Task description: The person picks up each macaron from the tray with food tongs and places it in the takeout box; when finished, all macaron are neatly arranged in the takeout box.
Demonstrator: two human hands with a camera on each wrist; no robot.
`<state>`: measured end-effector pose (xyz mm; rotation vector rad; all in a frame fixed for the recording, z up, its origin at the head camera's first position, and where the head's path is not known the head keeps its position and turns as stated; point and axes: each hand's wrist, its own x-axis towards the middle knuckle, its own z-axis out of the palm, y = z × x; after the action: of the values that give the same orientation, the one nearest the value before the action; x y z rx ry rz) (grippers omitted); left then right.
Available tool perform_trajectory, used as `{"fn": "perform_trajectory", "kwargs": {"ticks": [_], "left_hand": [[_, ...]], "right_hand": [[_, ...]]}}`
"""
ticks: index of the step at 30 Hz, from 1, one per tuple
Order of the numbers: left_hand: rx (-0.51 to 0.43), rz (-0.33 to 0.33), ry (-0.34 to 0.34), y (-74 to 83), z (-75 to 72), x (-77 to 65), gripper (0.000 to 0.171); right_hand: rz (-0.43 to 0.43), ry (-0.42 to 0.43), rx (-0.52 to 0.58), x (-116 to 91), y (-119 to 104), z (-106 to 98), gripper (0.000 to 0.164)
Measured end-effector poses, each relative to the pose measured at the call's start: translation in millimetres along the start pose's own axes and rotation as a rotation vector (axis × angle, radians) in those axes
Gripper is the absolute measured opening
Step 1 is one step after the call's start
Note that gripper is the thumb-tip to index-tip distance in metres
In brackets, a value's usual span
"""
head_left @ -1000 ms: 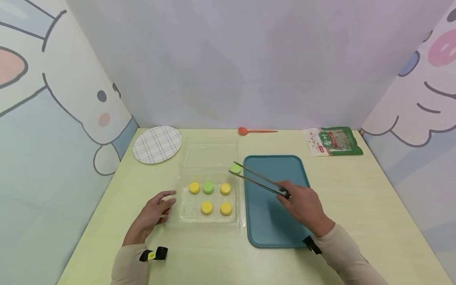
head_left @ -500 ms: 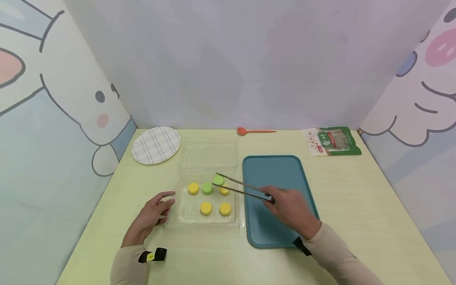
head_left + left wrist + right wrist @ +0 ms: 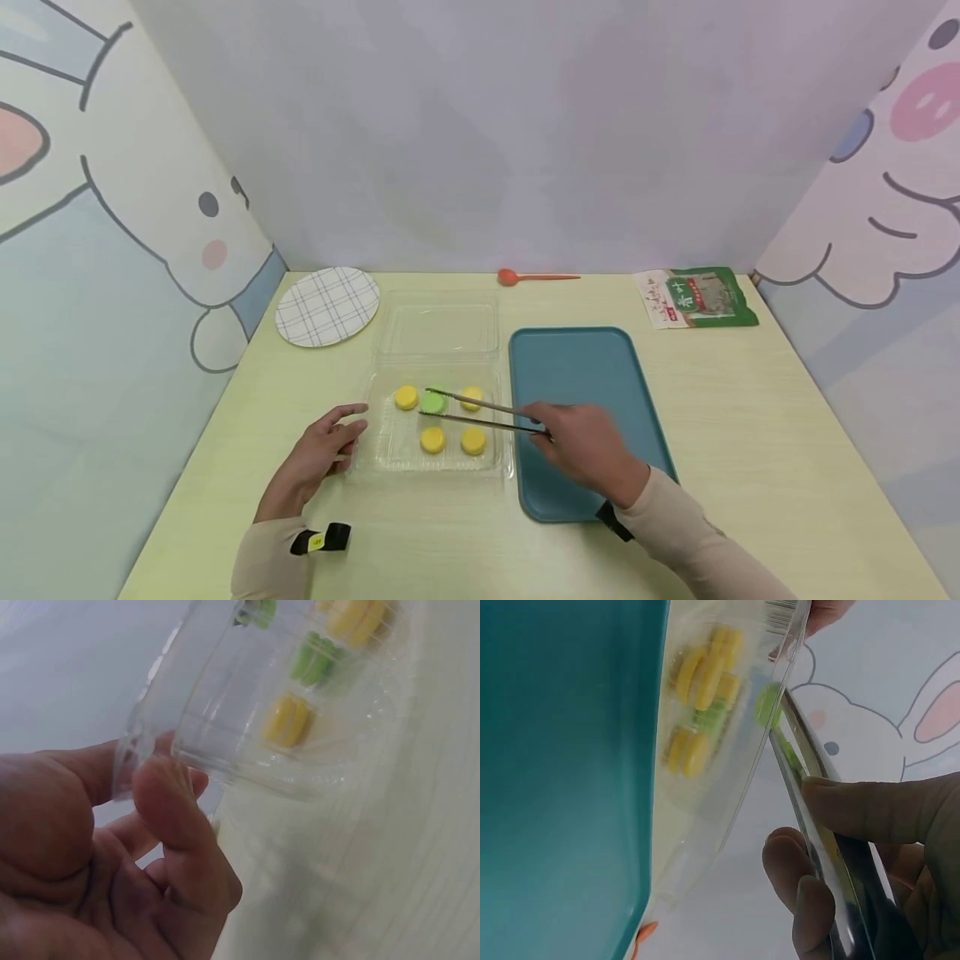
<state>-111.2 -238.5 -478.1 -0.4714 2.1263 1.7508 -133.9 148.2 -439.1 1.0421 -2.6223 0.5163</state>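
Observation:
My right hand (image 3: 588,446) grips metal tongs (image 3: 491,412), whose tips pinch a green macaron (image 3: 767,705). That macaron hangs over the clear hinged plastic container (image 3: 386,450), apart from its floor. Inside the container are several yellow macarons (image 3: 432,440) and a second green macaron (image 3: 315,660), which the held one covers in the head view. At the container's left side, my left hand (image 3: 326,442) pinches the rim between thumb and fingers. The left wrist view shows the thumb (image 3: 169,799) right at this rim.
The container's lid (image 3: 438,327) lies folded back behind it. A blue tray (image 3: 581,367) sits on the right, under my right forearm. Along the back are a checked plate (image 3: 327,307), an orange spoon (image 3: 536,277) and a green-and-white food packet (image 3: 697,297).
My right hand has moved left, carrying the green macaron in the tongs from the container's right edge to over its middle. The left hand stays at the rim.

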Motion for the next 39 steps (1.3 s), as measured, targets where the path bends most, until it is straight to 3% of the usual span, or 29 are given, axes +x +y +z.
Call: {"fn": "perform_trajectory", "kwargs": {"ticks": [15,22,28,39], "left_hand": [[0.003,0.006,-0.008,-1.4,0.0,-0.5,0.047],[0.009,0.005,-0.001,0.2,0.1,0.5,0.047],[0.011,0.002,-0.002,-1.1,0.4,0.6,0.047],[0.008,0.012,-0.004,-2.1,-0.5,1.9,0.047]], "right_hand": [[-0.027,-0.061,0.025,12.2,-23.0,8.3,0.033],[-0.027,-0.140,0.008,23.8,-33.0,10.4,0.029],[-0.073,-0.144,-0.014,29.1,-39.5,13.8,0.028],[-0.071,-0.155,-0.056,31.6,-41.4,19.4,0.027]]}}
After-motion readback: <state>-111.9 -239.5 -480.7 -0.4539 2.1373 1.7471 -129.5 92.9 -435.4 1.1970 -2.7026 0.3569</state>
